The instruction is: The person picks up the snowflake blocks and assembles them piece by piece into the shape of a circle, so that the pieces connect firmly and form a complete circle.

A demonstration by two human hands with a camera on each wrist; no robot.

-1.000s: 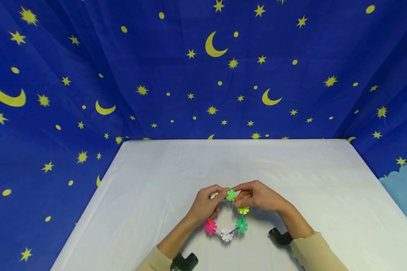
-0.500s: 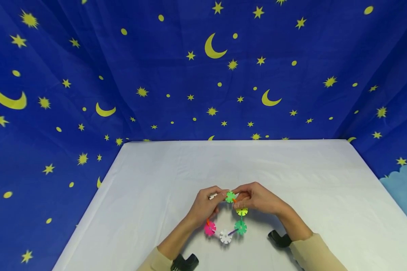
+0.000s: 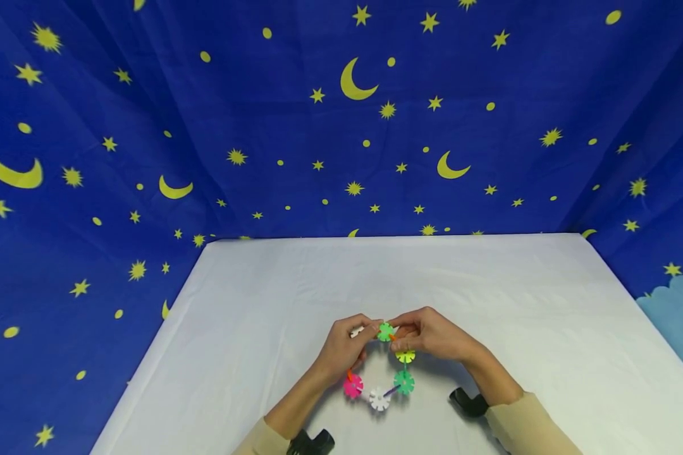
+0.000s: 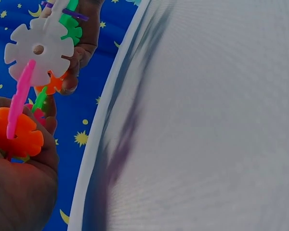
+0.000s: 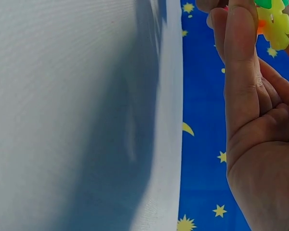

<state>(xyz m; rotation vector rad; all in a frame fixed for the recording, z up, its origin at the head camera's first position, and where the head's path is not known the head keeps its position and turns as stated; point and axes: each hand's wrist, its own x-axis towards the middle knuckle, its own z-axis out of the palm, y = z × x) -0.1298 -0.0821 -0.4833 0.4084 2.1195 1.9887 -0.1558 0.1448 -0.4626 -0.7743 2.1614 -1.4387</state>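
Observation:
Notched plastic discs, slotted edge to face, form a ring held between both hands. My left hand pinches the ring's upper left part, covering some of it. My right hand pinches the upper right, thumb and fingertips around an orange disc seen edge-on. A light green disc sits between the two sets of fingertips. Below the hands show a yellow disc, a teal-green disc, a white disc and a pink disc. The left wrist view shows an orange disc against the left hand.
A white cloth-covered table lies under the hands. Blue curtain with yellow moons and stars stands behind and at both sides. Black wrist devices hang under each forearm, one at left and one at right.
The head view has shifted slightly. Both hands keep nearly the same grip, and the ring of discs hardly moves.

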